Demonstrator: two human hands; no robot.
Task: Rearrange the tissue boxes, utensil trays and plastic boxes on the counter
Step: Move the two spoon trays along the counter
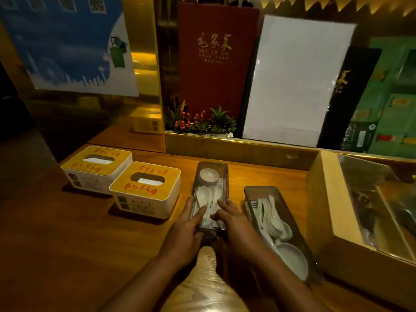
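A clear lidded utensil tray (211, 174) with white spoons and a small bowl lies lengthwise in the middle of the wooden counter (67, 233). My left hand (189, 224) and my right hand (234, 219) both grip its near end, fingers resting on the lid. A second utensil tray (276, 224) full of white spoons lies angled just right of my right hand. Two white tissue boxes with yellow tops stand to the left: one (146, 190) beside the held tray, the other (96, 168) farther back left.
A large tan box with a clear lid (333, 212) fills the counter's right side. Behind the counter runs a gold ledge with a small plant (200, 122), a red menu (216, 61) and a white board (297, 79). The counter's left edge drops off into the dark.
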